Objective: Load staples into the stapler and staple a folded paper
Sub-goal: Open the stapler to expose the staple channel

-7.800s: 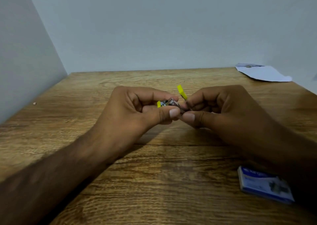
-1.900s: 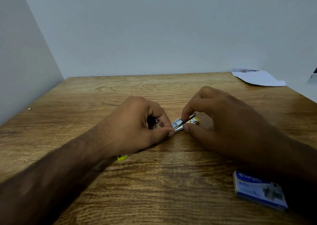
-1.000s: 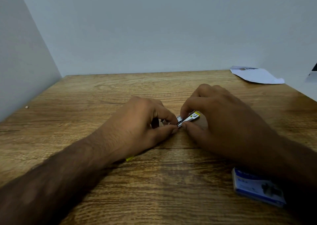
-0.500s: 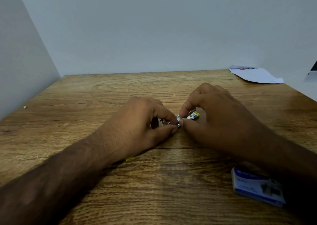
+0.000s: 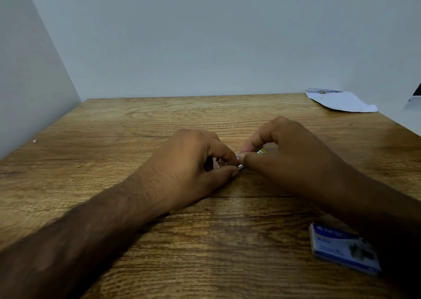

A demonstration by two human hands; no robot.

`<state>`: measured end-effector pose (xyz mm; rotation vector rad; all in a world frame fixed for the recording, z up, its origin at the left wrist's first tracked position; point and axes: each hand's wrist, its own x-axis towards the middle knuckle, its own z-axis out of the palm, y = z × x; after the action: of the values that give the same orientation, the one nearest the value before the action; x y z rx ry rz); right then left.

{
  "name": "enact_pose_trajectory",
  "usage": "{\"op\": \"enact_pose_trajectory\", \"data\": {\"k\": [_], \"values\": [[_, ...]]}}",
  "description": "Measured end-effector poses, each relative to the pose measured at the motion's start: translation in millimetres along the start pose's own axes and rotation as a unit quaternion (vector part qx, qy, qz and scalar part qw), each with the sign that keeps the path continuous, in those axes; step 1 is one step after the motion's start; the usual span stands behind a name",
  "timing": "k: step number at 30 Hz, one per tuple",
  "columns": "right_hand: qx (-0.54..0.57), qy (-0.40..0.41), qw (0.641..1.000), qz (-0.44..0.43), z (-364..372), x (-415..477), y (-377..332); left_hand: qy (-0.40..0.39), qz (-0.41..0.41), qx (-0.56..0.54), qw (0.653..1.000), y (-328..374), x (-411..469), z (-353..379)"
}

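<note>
Wooden table (image 5: 159, 121): both hands (fingertips meeting) pinch stapler (image 5: 239, 166).

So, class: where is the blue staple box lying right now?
The blue staple box lies on the wooden table at lower right, beside the right forearm.

Wood-grain table (image 5: 159, 121), blue box (image 5: 341, 248) (white paper (image 5: 341, 101)).
</note>
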<state>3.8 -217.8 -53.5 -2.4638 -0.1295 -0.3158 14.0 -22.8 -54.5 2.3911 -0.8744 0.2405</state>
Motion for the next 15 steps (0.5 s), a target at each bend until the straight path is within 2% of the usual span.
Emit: {"op": "enact_pose_trajectory", "data": {"k": [4,11,15], "values": [[0.035,-0.020,0.999,0.027,1.3,0.4,0.3,-0.005,-0.001,0.001,1.000,-0.1,0.0,-0.1],[0.026,-0.013,0.999,0.016,1.0,0.4,0.4,-0.002,0.005,0.014,1.000,-0.9,0.3,0.6],[0.005,-0.039,0.999,-0.008,0.5,0.6,-0.6,0.005,0.006,0.017,1.000,-2.1,0.7,2.1]]}}
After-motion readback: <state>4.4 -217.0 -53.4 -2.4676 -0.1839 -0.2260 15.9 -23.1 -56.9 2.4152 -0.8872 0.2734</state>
